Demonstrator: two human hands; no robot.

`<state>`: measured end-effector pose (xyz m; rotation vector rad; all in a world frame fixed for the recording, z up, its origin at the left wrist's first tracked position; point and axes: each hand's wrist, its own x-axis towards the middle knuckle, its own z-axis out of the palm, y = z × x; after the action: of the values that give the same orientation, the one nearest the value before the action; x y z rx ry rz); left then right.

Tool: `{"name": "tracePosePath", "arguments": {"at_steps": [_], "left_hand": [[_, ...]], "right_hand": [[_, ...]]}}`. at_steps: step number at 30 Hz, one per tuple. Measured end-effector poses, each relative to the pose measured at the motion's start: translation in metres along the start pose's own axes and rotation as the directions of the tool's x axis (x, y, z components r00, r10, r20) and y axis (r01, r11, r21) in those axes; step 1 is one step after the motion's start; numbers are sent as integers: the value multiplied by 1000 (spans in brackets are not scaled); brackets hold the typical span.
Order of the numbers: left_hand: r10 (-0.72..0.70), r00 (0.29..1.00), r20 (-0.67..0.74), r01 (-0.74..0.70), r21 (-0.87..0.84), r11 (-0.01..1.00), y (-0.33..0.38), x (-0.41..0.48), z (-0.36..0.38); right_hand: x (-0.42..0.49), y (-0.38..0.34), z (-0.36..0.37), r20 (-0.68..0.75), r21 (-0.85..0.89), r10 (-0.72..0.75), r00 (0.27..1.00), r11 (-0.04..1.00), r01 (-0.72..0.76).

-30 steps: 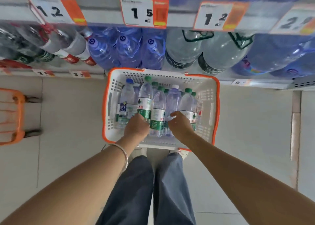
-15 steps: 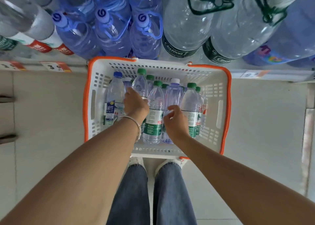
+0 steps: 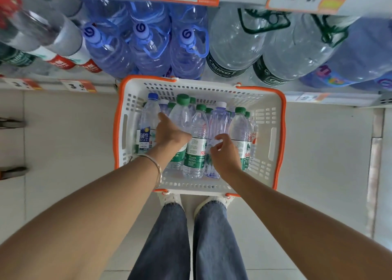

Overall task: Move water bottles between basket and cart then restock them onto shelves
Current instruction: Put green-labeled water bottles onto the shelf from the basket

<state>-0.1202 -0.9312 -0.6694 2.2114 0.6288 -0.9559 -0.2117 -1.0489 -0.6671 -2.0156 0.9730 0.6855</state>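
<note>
A white basket with an orange rim [image 3: 280, 131] stands on the floor below the shelf, with several small water bottles upright in it. My left hand [image 3: 171, 132] is wrapped around a green-capped bottle [image 3: 182, 112] that stands slightly higher than its neighbours. My right hand [image 3: 224, 154] hovers with fingers curled and apart against the lower part of a purple-tinted, white-capped bottle [image 3: 219, 120]. A blue-capped bottle [image 3: 148, 118] stands at the basket's left side, just left of my left hand.
The bottom shelf behind the basket holds large blue jugs [image 3: 146, 46] and clear green-handled jugs [image 3: 235, 46], with smaller red-labelled bottles [image 3: 63, 46] to the left. Dark cart feet [image 3: 11, 124] show at the left edge. My shoes [image 3: 169, 198] touch the basket's near side.
My left hand has slid further up the green-capped bottle, from the base toward its shoulder. My right hand has moved forward to the purple bottle, its fingers now loosened. The view has moved closer.
</note>
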Motion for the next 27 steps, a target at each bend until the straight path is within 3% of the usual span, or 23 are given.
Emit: {"name": "tracePosePath", "arguments": {"at_steps": [4, 9, 12, 17, 21, 25, 27], "left_hand": [[217, 962, -164, -236, -108, 966, 9, -36, -31], [299, 883, -362, -400, -247, 883, 23, -73, -70], [292, 888, -354, -400, -286, 871, 23, -80, -84], [311, 889, -335, -406, -265, 875, 20, -75, -90], [317, 884, -343, -406, -232, 884, 15, -70, -94], [308, 885, -350, -395, -210, 895, 8, -64, -97], [302, 888, -345, -383, -196, 903, 5, -62, -98]], "right_hand": [[1, -12, -8, -40, 21, 23, 999, 1000, -22], [15, -29, 0, -60, 33, 31, 998, 999, -29], [31, -40, 14, -56, 3, 25, 998, 1000, -25], [46, -57, 49, -60, -267, 92, 994, 958, -105], [34, -58, 78, -79, -213, 142, 987, 965, -156], [26, -51, 91, -100, -330, 65, 993, 939, -94], [30, -47, 94, -98, -287, 142, 985, 944, -165]]}}
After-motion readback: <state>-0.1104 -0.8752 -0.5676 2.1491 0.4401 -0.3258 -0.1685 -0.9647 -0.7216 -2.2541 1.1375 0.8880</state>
